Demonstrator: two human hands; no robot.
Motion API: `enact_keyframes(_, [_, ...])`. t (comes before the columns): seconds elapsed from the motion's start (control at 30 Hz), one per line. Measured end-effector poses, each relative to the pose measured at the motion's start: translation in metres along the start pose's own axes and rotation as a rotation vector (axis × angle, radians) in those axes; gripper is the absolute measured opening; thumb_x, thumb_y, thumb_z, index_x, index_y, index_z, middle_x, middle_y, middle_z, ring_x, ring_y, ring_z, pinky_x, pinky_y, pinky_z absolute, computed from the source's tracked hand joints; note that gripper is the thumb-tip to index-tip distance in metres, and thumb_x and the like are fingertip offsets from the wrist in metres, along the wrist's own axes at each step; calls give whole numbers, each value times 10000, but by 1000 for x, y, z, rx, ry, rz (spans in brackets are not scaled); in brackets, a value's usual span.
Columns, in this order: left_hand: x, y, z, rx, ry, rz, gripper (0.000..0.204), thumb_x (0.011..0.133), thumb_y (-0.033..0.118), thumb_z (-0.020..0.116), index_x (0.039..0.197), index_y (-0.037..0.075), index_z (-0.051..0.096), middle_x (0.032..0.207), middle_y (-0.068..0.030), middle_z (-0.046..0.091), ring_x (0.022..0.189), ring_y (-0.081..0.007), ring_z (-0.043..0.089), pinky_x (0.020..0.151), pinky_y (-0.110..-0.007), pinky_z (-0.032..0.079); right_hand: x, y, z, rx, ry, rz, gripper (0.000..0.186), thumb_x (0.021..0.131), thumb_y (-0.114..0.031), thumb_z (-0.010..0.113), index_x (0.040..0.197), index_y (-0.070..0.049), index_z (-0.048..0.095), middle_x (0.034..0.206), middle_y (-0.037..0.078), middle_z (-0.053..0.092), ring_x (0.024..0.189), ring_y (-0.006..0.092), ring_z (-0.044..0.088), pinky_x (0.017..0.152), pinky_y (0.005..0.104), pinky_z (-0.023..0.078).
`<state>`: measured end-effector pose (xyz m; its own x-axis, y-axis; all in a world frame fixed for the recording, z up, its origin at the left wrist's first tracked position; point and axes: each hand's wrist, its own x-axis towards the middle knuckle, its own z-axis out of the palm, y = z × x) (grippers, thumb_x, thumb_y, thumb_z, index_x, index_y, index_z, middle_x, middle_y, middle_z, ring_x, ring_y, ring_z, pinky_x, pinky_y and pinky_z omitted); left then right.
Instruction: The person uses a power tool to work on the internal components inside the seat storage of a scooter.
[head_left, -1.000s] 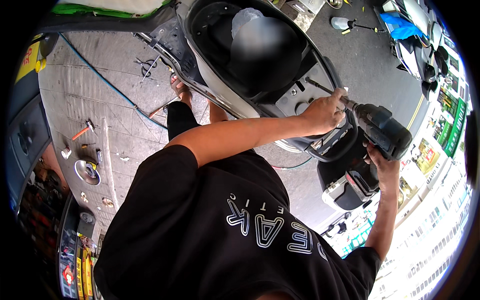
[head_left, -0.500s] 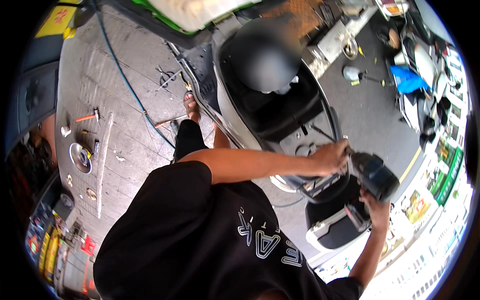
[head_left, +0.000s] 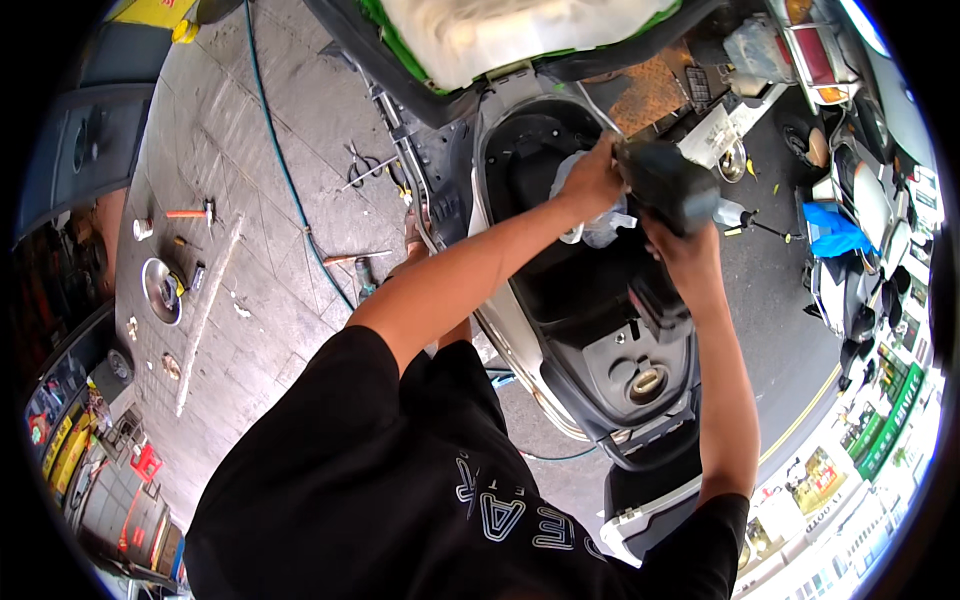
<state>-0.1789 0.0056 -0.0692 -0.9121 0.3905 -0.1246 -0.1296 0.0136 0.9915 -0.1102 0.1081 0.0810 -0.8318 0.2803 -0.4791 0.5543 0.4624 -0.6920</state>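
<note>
Impact wrench (head_left: 675,185) is swung to upper ctr-right, over underseat bin's (head_left: 575,300) edge; work's thus moved off rear deck (head_left: 600,372). Grip's clenched by R hand (head_left: 680,245), front end by L hand (head_left: 592,182).

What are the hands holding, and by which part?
A dark, bulky, plastic-looking power tool: the right hand grips its handle; the left hand is at its front end, exact hold unclear.

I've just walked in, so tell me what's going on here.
A person in black grips a dark power tool with the right hand; the left hand is at its front end. Below is the open storage compartment of a scooter, with clear plastic inside. A hammer lies to the left.
</note>
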Motion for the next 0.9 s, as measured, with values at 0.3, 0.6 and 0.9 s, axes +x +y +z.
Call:
enact_keyframes(0.3, [24, -95, -7, -123, 51, -11, 305, 819, 70, 588, 1096, 73, 461, 1049, -125, 574, 1044, -250, 557, 892, -332, 408, 77, 51, 59, -334, 133, -422, 217, 753, -131, 680, 837, 51, 599, 590, 76, 584, 527, 120, 551, 514, 300, 456])
enact_keyframes(0.6, [35, -93, 4, -115, 58, -172, 321, 837, 26, 536, 1134, 68, 423, 1065, -132, 563, 1052, -275, 552, 878, -346, 421, 81, 40, 58, -92, 50, 103, 233, 723, -93, 672, 887, 54, 596, 696, 159, 626, 607, 225, 598, 605, 353, 487])
enact_keyframes(0.9, [45, -117, 22, -479, 185, 46, 327, 829, -62, 502, 1131, 31, 417, 1077, -80, 495, 990, -164, 483, 885, -306, 403, 102, 21, 44, -387, -39, -254, 192, 758, -106, 659, 822, 67, 605, 604, 65, 599, 491, 118, 571, 454, 262, 442])
